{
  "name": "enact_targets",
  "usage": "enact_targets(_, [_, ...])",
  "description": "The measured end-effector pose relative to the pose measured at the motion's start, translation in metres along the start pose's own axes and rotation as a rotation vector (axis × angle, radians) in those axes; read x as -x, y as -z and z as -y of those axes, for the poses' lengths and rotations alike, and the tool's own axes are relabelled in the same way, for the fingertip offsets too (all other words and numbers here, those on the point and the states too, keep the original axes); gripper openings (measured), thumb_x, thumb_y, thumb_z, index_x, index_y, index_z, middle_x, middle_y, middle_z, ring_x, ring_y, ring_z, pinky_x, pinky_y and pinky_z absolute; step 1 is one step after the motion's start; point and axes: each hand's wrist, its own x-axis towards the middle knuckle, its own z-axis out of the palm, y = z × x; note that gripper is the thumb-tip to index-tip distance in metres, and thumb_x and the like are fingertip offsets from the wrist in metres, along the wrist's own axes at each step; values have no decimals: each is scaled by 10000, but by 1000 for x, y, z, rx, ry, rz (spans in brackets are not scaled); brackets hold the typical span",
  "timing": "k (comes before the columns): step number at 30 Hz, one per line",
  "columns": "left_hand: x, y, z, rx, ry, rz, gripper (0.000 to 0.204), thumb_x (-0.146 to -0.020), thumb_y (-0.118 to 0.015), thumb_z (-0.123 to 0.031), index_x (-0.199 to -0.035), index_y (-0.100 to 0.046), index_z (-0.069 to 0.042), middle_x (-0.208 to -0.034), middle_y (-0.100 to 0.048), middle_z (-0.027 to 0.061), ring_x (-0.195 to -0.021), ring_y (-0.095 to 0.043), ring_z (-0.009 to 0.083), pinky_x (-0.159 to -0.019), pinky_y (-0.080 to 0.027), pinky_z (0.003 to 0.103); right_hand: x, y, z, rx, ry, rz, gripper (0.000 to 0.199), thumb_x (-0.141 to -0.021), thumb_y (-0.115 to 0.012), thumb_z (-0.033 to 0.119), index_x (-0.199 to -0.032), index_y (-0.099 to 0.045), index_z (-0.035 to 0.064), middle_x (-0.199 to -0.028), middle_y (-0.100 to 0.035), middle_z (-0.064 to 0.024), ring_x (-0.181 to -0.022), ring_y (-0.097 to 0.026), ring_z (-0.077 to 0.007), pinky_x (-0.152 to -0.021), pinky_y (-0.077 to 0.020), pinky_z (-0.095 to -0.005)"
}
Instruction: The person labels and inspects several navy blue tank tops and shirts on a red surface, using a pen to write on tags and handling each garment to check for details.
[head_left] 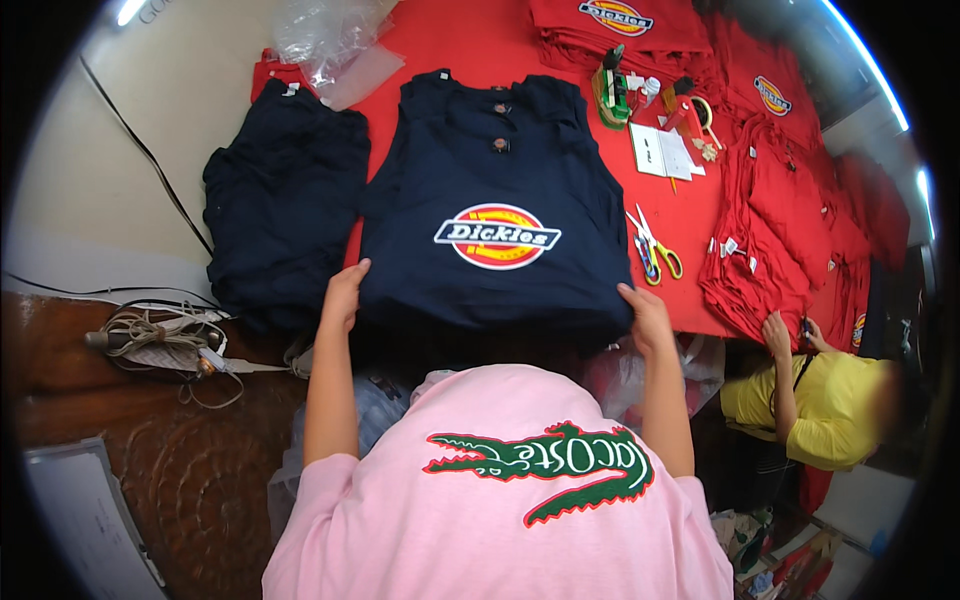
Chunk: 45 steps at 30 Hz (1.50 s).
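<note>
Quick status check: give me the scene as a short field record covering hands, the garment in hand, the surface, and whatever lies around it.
left hand: on the lower left edge of the navy shirt
right hand: on the shirt's lower right edge
navy shirt: folded, chest emblem up, buttons at the neck
surface: red table cover
left of shirt: pile of dark garments
right of shirt: yellow-handled scissors, then red shirt stacks
far side: clear plastic bags
other person: yellow sleeve, lower right

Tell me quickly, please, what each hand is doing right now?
Left hand: closed on the left edge of the folded navy shirt.
Right hand: gripping the same shirt's lower right corner.
</note>
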Motion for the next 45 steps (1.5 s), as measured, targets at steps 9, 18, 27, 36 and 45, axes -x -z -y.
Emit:
enact_targets(9, [132, 6, -227, 508, -518, 255, 466, -1078, -632, -366, -1190, -689, 83, -1130, -758, 205, -982, -764, 287, -925, -622, 414, 99, -23, 244, -235, 495, 34, 353, -1077, -614, 247, -1228, -688, -64, -1099, -751, -139, -980, -736, -206, -919, -585, -349])
enact_targets(18, [-10, 14, -355, 245, -733, 113, 290, -1035, -712, -218, -1256, -711, -31, -1138, -753, 65, -1000, -733, 152, -901, -586, 330, 6, -47, 363, -27, 894, -39, 200, -1031, -723, 184, -1137, -749, 16, -1011, -737, -9, -855, -633, -62, -793, -495, -243])
enact_targets(27, [-16, 14, -205, -212, -710, 14, 333, -1043, -666, -203, -1321, -687, -21, -1255, -690, 40, -1193, -594, 128, -1091, -408, 284, -17, -48, 184, 293, 707, -258, 215, -1069, -685, 230, -927, -661, 71, -851, -537, 71, -808, -464, -45, -762, -397, -233])
enact_targets(36, [-41, 59, -5, -294, -149, 120, 258, -1029, -640, -57, -1282, -676, -22, -1144, -679, 14, -1073, -613, 113, -980, -459, 262, -30, -28, -3, 804, 228, -431, 280, -954, -790, 180, -814, -637, -7, -690, -559, -44, -668, -530, -142, -647, -454, -339])
enact_targets(45, [-54, -81, -78, -1062, -1034, 24, 252, -876, -725, -76, -1128, -716, -75, -1315, -681, 94, -1311, -598, 305, -1180, -350, 517, -92, -131, 48, 1211, 931, -31, 385, -971, -640, 66, -1353, -643, 16, -1419, -638, -196, -1348, -592, -378, -1140, -466, -455])
